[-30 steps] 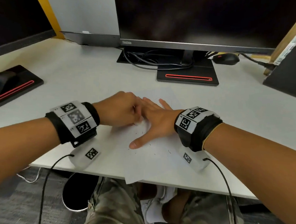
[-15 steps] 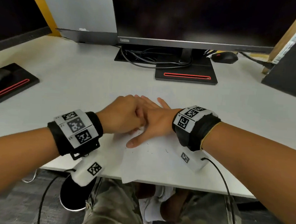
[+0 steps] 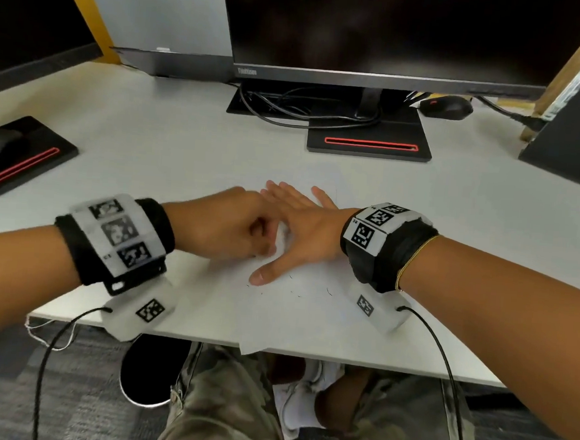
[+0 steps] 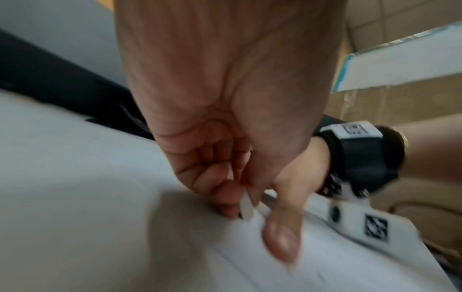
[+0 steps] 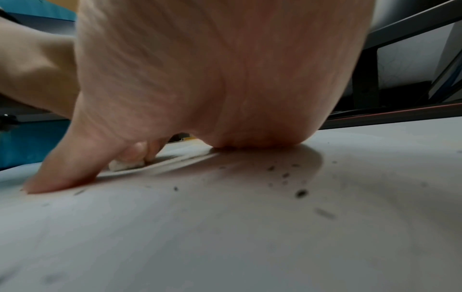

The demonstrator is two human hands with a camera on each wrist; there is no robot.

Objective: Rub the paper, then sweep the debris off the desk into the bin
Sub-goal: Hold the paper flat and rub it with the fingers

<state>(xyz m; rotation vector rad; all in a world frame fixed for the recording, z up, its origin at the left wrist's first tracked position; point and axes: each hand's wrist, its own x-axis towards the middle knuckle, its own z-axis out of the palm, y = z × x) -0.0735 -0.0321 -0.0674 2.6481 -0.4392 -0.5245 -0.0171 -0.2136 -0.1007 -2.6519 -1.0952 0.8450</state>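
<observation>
white desk [image 3: 171, 136]; dark monitor [image 3: 380, 30]; grey carpet floor [image 3: 73, 407]

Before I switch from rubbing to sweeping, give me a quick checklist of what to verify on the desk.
1. Paper pinned flat: ok, the right hand presses on it with straight fingers.
2. Eraser secure: ok, the left hand pinches it, tip on the sheet.
3. Debris gathered: not ok, dark crumbs lie scattered across the sheet near the right palm.
4. Paper fully on the desk: not ok, its near corner overhangs the front edge.
5. Bin position: cannot tell, a dark round shape under the desk may be it.
</observation>
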